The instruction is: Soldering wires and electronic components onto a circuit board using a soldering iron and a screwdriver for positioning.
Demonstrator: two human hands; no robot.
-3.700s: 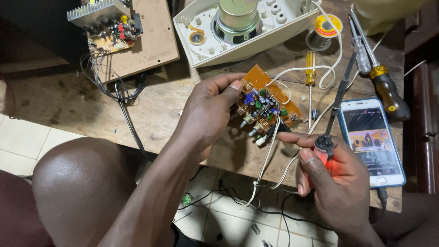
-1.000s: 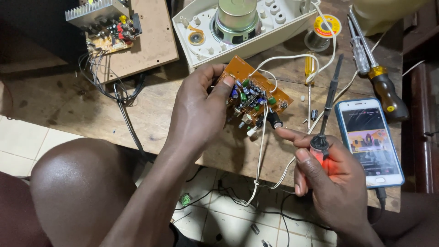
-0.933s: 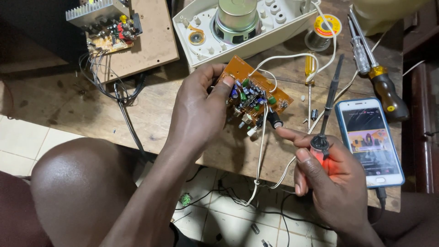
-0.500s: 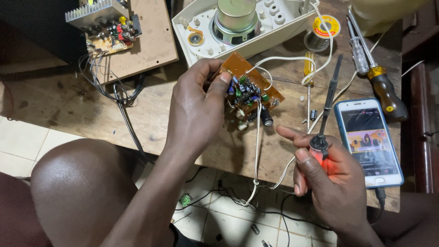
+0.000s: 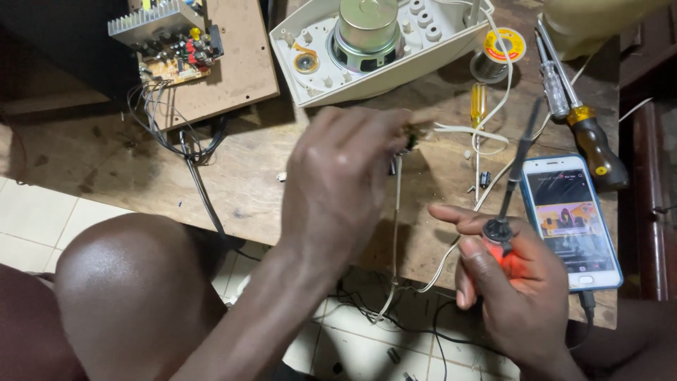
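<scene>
White for the speaker housing (image 5: 395, 67) and the wires (image 5: 493, 92); silver-grey for the speaker magnet (image 5: 368, 25) and the finned heatsink (image 5: 151, 20). Yellow on the slim screwdriver (image 5: 478, 106) and the solder spool label (image 5: 504, 44), dark brown with a gold collar on the big screwdriver handle (image 5: 599, 152). Black on the soldering iron (image 5: 509, 190), with a red glow at its base, and brown, stained wood for the workbench (image 5: 106, 169).

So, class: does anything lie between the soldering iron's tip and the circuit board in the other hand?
Nothing visible does. The right hand holds the iron with its tip up. The board, blurred in the left hand, lies to its left. Only white wires on the table cross that gap.
</scene>
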